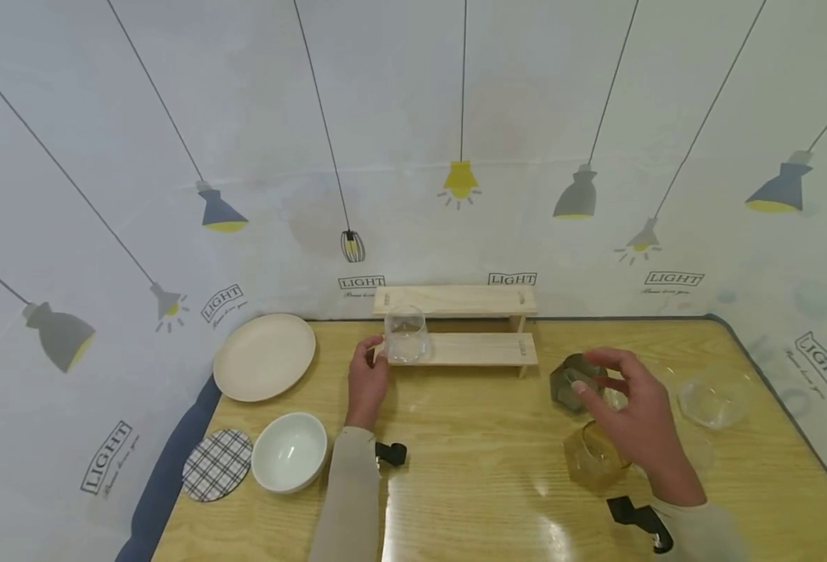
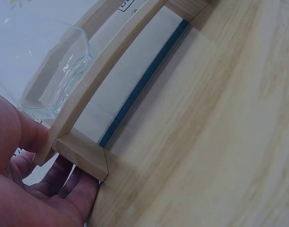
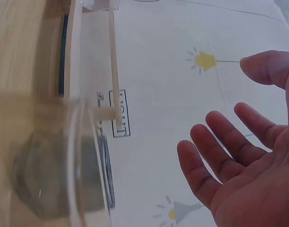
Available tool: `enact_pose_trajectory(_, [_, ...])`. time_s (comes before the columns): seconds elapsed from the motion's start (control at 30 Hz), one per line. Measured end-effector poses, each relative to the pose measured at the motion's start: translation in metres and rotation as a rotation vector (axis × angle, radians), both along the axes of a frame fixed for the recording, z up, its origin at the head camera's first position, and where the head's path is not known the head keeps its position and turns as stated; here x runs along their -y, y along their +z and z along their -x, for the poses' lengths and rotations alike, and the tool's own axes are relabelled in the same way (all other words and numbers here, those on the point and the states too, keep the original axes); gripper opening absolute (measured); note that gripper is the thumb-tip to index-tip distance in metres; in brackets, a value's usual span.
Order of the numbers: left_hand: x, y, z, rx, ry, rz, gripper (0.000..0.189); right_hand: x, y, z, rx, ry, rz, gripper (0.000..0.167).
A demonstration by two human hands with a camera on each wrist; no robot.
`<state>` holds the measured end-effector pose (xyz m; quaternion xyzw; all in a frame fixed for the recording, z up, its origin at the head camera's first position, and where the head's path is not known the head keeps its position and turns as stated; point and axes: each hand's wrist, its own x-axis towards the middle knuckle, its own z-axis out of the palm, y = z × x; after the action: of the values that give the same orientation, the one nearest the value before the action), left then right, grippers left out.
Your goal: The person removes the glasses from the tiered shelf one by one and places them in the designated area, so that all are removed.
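A two-step wooden rack [image 1: 480, 350] stands against the back wall. My left hand [image 1: 367, 390] holds the left end of its lower step, thumb at the board [image 2: 90, 90] and fingers curled below beside the leg. On that step, close to my left fingertips, sits a clear glass [image 1: 408, 345]. My right hand [image 1: 641, 425] hovers with fingers apart over the right side of the table, near a grey faceted glass [image 1: 563, 393]. Nothing lies between those fingers in the right wrist view. An amber glass [image 1: 587, 462] stands just nearer, partly covered by the right hand.
Further right on the table is a clear glass [image 1: 714, 404]. At the left are a pale plate [image 1: 264, 357], a white bowl [image 1: 290, 454] and a round checked coaster [image 1: 217, 466]. A cloth wall printed with lamps [image 1: 399, 94] encloses the table's back and sides.
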<state>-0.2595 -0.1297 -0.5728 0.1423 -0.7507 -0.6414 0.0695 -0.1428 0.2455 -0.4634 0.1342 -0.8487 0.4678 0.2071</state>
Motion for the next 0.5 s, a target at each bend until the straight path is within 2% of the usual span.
enact_pose_trajectory(0.27, [0.001,0.001,0.001,0.006,-0.001,0.016,0.033,0.036,0.004,0.016,0.075,0.033,0.040,0.043])
enact_pose_trajectory(0.5, [0.002,0.000,-0.001,0.006,-0.007,0.020,0.032,0.073,0.003,0.035,0.106,0.110,0.050,0.044])
